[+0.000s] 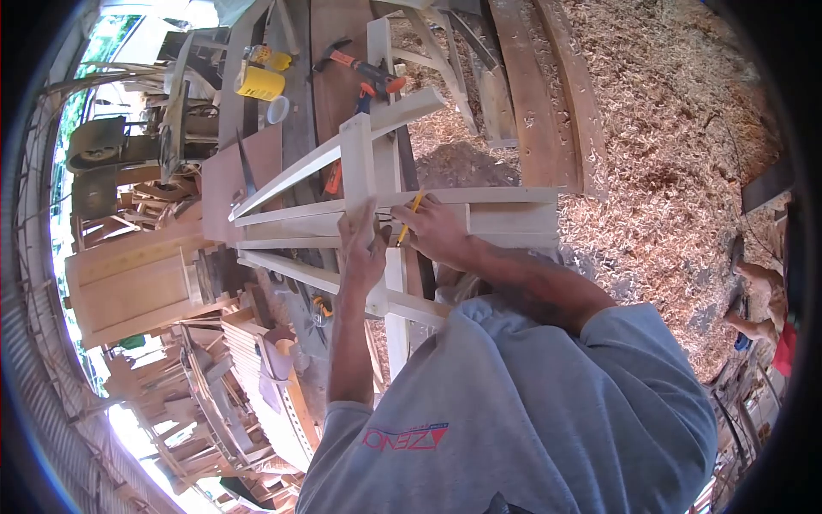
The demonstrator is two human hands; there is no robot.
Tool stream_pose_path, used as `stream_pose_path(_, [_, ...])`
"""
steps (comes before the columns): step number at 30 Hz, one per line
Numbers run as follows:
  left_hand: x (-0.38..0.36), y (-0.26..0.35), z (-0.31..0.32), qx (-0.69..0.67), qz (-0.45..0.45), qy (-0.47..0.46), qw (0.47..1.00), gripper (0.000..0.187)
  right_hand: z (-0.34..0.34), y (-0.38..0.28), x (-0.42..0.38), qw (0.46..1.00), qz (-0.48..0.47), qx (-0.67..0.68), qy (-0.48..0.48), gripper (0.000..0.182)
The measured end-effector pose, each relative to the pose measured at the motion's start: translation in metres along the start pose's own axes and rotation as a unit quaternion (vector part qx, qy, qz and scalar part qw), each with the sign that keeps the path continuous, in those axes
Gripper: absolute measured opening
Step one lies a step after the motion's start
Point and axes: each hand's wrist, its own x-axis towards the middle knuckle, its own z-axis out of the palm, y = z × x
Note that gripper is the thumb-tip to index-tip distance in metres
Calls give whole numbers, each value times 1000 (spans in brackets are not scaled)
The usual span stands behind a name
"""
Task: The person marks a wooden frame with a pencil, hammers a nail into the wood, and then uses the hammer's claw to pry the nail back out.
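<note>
In the head view, my right hand (435, 227) is closed around a yellow pencil (416, 203), its lower end near the pale wooden frame. My left hand (364, 247) grips the lower part of a short wooden crosspiece (357, 158), with fingers and thumb on either side of it. This crosspiece lies across several long pale strips, among them a slanting strip (295, 176) and a horizontal strip (514, 195). Both hands are close together over the middle of the frame. The exact spot under my fingers is hidden.
A hammer (358, 64), a yellow container (259, 84), a white lid (277, 110) and a handsaw (247, 168) lie beyond the frame. Wood shavings (651, 154) cover the ground at right. Stacked timber (188, 377) fills the left. Another person's legs (758, 300) show at far right.
</note>
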Motion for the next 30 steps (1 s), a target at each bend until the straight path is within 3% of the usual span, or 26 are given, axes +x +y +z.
stream_pose_path(5, [-6,-8,4,36,67,16,997,63,2,3,-3,999,-29,-26,-26,50])
stream_pose_path(12, [1,21,1,18,-39,44,998,48,-4,-2,-4,997,-27,-55,-47,47])
stream_pose_path(14, [-1,17,2,14,-75,47,996,47,-5,-3,-3,1000,-1,-2,-26,45])
stream_pose_path(19, [-6,12,12,3,-20,82,996,42,-11,-9,-2,998,39,25,-36,44])
stream_pose_path(24, [-9,22,9,-14,-72,86,994,30,-10,-9,-4,996,53,42,-51,45])
stream_pose_path(30, [-9,21,14,-44,-102,104,988,24,-40,-11,20,985,106,87,-109,26])
